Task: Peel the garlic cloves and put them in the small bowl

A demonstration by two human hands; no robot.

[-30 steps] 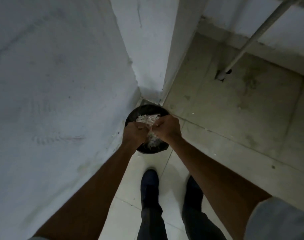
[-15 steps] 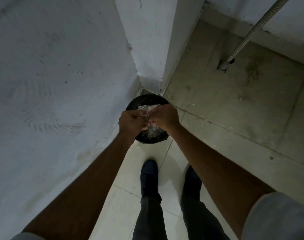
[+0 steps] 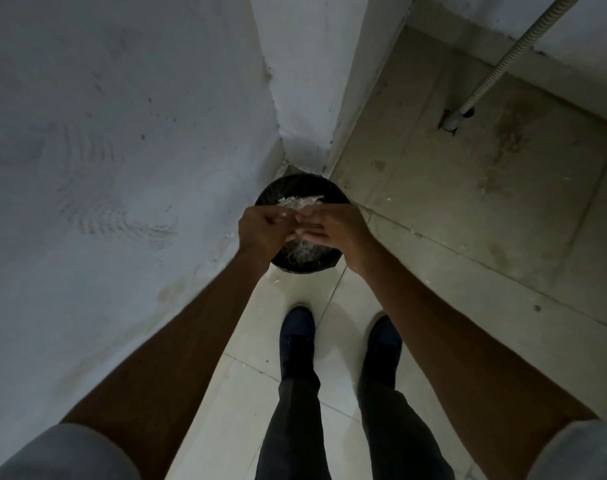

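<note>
The left grip [image 3: 260, 230] is held with its fingers curled inward, and a small pale scrap [image 3: 286, 213] is seen at their tips. Whether the scrap is pinched, and whether it is clove or skin, cannot be told. To the left of this grip a rough plastered wall [image 3: 104, 168] is seen. Directly beneath both grips a round black bin [image 3: 295, 181] is set in the corner of the floor, and a heap of pale garlic skins [image 3: 300, 201] is seen inside it, partly hidden by the grips. The right grip [image 3: 336, 230] is laid against the left one, with its fingers stretched loosely toward it and nothing visibly held. Below the grips and nearer the person, two dark shoes [image 3: 296, 327] are planted on pale floor tiles [image 3: 246, 393]. To the right of the right grip a concrete floor [image 3: 468, 202] is spread, and far up on that side a ribbed hose [image 3: 496, 67] is run down to it.
</note>
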